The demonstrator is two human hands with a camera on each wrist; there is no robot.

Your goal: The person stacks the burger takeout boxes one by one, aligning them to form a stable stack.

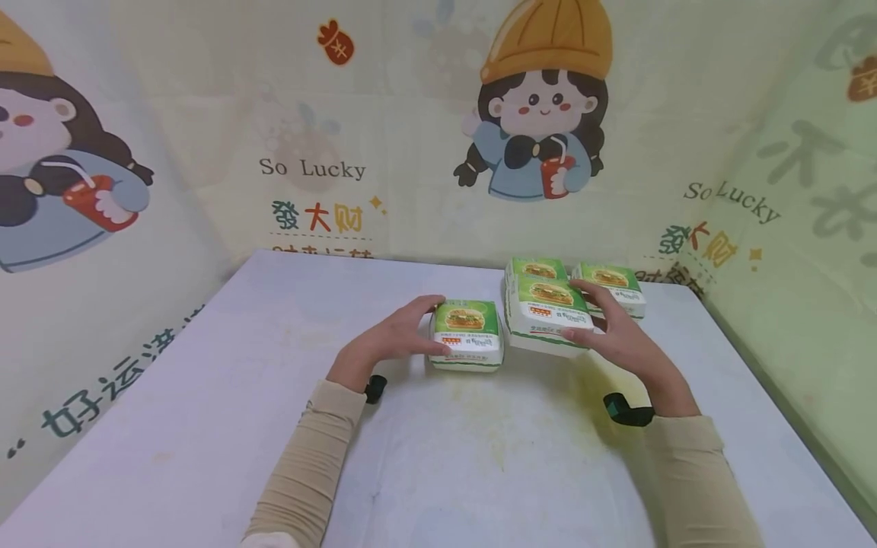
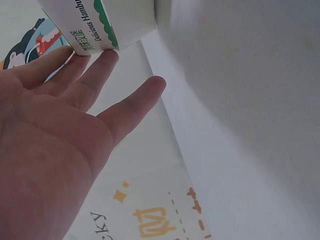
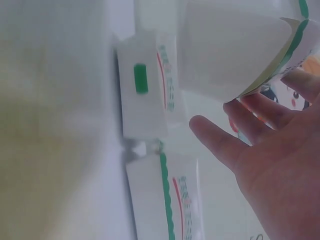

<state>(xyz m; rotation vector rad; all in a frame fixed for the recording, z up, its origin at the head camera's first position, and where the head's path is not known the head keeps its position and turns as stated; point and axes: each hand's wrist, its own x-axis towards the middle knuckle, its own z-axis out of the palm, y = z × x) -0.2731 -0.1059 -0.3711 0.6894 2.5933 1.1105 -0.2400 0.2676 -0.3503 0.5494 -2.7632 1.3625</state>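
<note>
My left hand (image 1: 400,333) grips a green-and-white hamburger box (image 1: 468,350) by its sides, thumb at the near side and fingers at the far left corner. A matching hamburger box (image 1: 548,312) is held up by my right hand (image 1: 620,335), its thumb on the front and fingers at the back right edge. In the right wrist view the raised box (image 3: 230,50) shows its plain white side above the table. The left wrist view has fingertips right at the edge of the left box (image 2: 132,22), beside its printed lid.
Two more hamburger boxes, one behind the raised box (image 1: 537,266) and one farther right (image 1: 626,285), stand at the back of the white table (image 1: 445,457). A printed cloth (image 1: 411,137) hangs close behind the table and along both sides. Yellowish stains mark the tabletop.
</note>
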